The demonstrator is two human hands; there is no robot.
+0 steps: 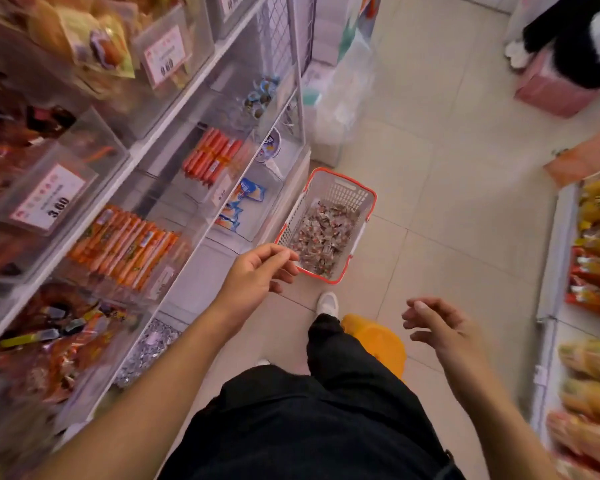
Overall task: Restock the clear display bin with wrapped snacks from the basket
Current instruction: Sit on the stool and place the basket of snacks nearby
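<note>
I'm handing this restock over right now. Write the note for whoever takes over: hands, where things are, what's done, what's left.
Left hand: empty, fingers loosely curled, near the basket's close corner.
Right hand: empty, open, in the air over the aisle floor.
Basket: on the floor by the shelving's foot, with many wrapped snacks in it.
Done: cannot tell; which clear bin is being filled is unclear.
Left: take snacks from the basket and load the bin.

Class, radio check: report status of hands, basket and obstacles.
Left hand open, empty, near the basket. Right hand open, idle. Wrapped snacks in basket on floor. Nothing between hand and basket.
</note>
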